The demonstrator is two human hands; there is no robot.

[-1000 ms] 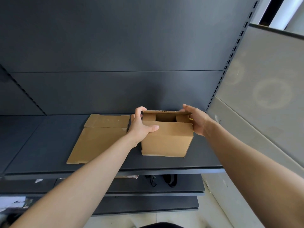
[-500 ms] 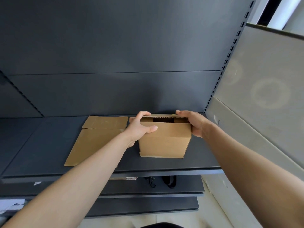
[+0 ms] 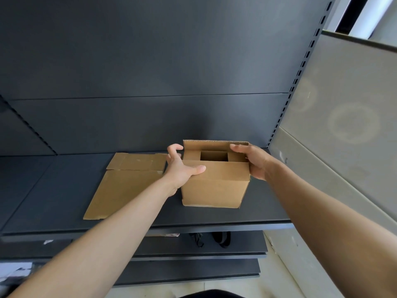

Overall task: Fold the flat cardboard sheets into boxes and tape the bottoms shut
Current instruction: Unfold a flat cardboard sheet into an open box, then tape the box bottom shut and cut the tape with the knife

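Observation:
A brown cardboard box (image 3: 214, 186) stands on the dark shelf (image 3: 53, 190), right of centre. Its two short flaps are folded in and leave a square gap; the far long flap stands up and the near one lies folded over. My left hand (image 3: 182, 166) holds the box's left top corner, with the thumb lying on the near flap and the fingers curled at the far side. At the right top corner my right hand (image 3: 253, 160) grips the box, fingers reaching the far flap. A flat cardboard sheet (image 3: 126, 181) lies on the shelf just left of the box.
The shelf has a dark back panel (image 3: 150, 82) and a slotted upright (image 3: 290, 91) at the right. A grey partition (image 3: 343, 125) stands to the right. Lower shelves (image 3: 193, 267) sit beneath, with black straps (image 3: 214, 238) on one.
The far long flap, pressed down half a second ago, has come back up, so the square gap between the short flaps shows again. Both hands stay at the box's top corners.

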